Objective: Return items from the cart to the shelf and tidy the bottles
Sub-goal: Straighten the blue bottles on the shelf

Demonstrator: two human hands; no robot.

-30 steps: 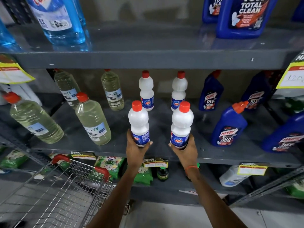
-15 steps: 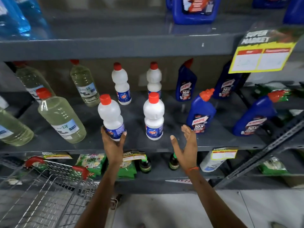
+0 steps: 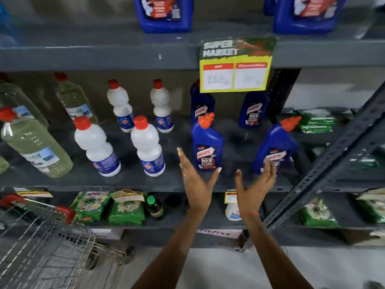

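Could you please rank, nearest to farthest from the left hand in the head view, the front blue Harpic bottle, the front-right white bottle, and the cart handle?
1. Front blue Harpic bottle, just right of the left hand.
2. Front-right white bottle, on its left.
3. Cart handle, far lower left.

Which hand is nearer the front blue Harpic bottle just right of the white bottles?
Left. The left hand, open, is right at the front-left blue Harpic bottle, its fingertips overlapping the base. The right hand, also open, sits further right, nearer the other front blue bottle.

white bottles (image 3: 146, 146) (red caps) | upright | shelf (image 3: 129, 180) front
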